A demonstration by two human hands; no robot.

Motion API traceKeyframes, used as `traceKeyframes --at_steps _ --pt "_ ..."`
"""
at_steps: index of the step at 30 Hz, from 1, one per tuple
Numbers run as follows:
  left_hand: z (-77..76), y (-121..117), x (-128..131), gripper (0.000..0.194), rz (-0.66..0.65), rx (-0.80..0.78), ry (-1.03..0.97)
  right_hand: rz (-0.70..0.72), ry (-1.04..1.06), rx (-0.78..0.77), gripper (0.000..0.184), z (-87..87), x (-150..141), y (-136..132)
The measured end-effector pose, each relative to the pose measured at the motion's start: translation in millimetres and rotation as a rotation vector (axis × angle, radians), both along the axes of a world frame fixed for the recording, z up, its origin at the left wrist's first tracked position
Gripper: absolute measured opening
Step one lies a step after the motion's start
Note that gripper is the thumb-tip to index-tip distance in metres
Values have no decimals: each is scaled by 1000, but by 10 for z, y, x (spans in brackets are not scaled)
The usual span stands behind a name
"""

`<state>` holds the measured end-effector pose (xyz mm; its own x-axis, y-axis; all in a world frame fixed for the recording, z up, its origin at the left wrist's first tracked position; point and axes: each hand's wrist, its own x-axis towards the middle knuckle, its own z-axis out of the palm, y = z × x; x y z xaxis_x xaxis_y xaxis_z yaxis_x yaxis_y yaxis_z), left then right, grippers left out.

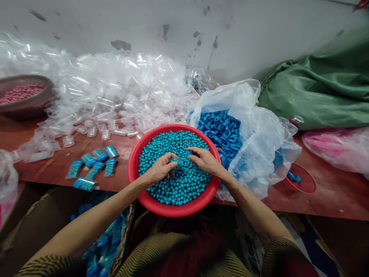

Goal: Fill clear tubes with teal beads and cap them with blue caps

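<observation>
A red bowl (135, 161) full of small teal beads (170, 144) sits at the near edge of the brown table. Both my hands are down in the beads. My left hand (161, 168) has its fingers curled together around something small among the beads; I cannot make out what. My right hand (204, 159) lies on the beads with fingers bent and pressed toward the left hand. Several filled clear tubes with blue caps (95, 163) lie on the table left of the bowl.
A big heap of empty clear tubes (115, 96) covers the back. A plastic bag of blue caps (220, 127) stands right of the bowl, near a small red lid (302, 184). A brown bowl of pink beads (23, 94) is far left. A green sack (323, 92) sits back right.
</observation>
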<state>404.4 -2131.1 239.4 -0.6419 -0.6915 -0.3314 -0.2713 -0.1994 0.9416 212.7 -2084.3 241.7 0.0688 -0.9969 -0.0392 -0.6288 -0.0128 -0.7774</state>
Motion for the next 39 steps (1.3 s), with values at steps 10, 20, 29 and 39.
traceKeyframes --at_steps 10,20,29,39 --pt "0 135 7 31 -7 21 118 -5 -216 -112 32 44 275 256" --pt "39 242 -12 50 78 58 210 -173 -333 -93 24 -54 346 309" --pt "86 326 -85 33 247 108 257 -39 -9 -387 30 -158 403 361" --pt "114 200 45 32 7 -3 171 141 -513 65 35 60 -7 217"
